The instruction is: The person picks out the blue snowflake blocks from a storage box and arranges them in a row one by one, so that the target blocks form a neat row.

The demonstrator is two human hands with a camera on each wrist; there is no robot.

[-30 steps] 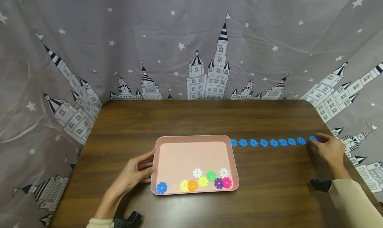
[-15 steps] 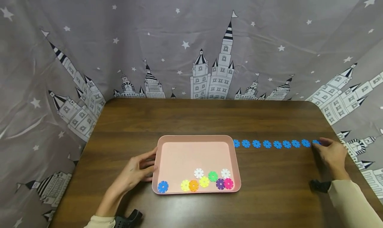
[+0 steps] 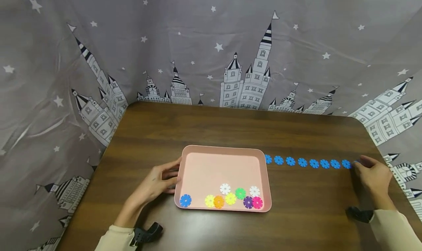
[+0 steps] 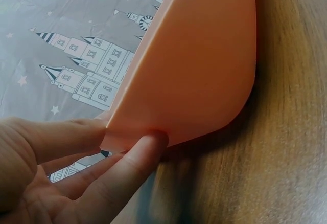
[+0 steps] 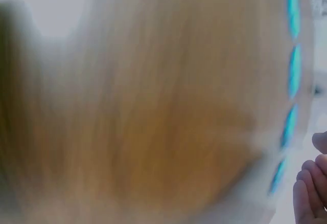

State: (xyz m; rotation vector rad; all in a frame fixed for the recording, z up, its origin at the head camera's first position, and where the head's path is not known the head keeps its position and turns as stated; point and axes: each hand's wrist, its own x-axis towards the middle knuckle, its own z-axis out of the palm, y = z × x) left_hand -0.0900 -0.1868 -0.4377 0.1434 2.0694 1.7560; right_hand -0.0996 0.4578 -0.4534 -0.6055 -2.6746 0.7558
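Wooden table [image 3: 230,130] bears pink tray [image 3: 224,152] (blue discs [image 3: 308,163] beside).

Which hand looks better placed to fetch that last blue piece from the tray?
Probably the left hand: it holds the tray edge, right beside the blue piece. The right hand is at the row's far end.

Tray [image 3: 224,154] at the centre of the table [image 3: 211,126]; discs [image 3: 230,198] lie along its near edge. A row of discs [image 3: 308,162] runs rightward from the tray's far right corner. Left hand [image 3: 158,181] at the tray's left rim; right hand [image 3: 374,176] at the row's right end.
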